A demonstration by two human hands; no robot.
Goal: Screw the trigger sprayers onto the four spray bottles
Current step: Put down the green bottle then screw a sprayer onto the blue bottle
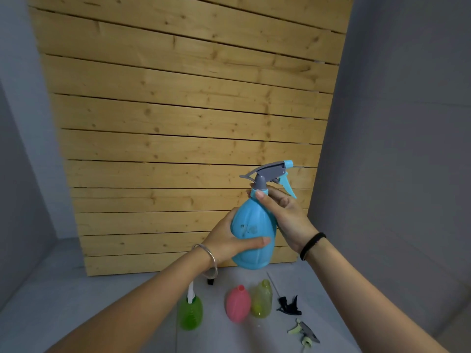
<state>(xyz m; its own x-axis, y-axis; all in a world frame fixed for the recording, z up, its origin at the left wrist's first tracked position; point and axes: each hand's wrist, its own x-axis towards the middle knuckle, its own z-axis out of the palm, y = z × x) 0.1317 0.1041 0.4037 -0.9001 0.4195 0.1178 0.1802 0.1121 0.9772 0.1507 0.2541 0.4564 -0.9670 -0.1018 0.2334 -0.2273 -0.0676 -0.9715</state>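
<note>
1. Low in the frame, on the grey floor (102,301), stand a green bottle (190,313), a pink bottle (237,304) and a yellow-green bottle (261,299), all see-through or glossy plastic, rounded like eggs.
2. The left forearm crosses in front of the green bottle's white tube (190,293).
3. A black sprayer (289,304) and a grey-green sprayer (304,332) lie at lower right, apart from the bottles.
4. A wall of knotty wooden planks (191,110) fills the upper middle.
5. The blue bottle (253,225), ribbed and pear-shaped, is held up at the centre, its grey-blue trigger sprayer (274,174) on the neck.
6. The left hand (229,240) is clamped around the bottle's belly; the right hand (283,215) pinches the collar.
</note>
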